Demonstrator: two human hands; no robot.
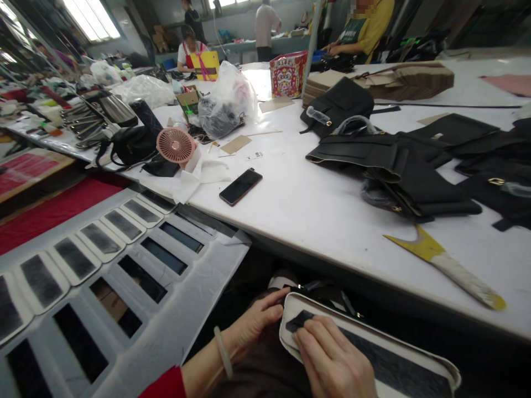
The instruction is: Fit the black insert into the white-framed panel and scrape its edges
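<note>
Near the bottom of the head view, a long cream panel (409,338) with a raised rim and rounded corners lies tilted over my lap. A dark strip (409,365) runs along its middle. My left hand (265,312) grips the panel's left end, with fingers at the rim and a pale bangle on the wrist. My right hand (332,356) is closed, its fingertips pinching the dark strip near that same end, where the strip looks bunched. My right fingers partly cover the strip and panel.
Left is a grey board (215,276) with rectangular openings and several cream-edged dark pieces (70,257). The white table (290,193) bears a phone (241,186), pink fan (176,146), black bags (373,155) and yellow-ended tool (448,265). People work behind.
</note>
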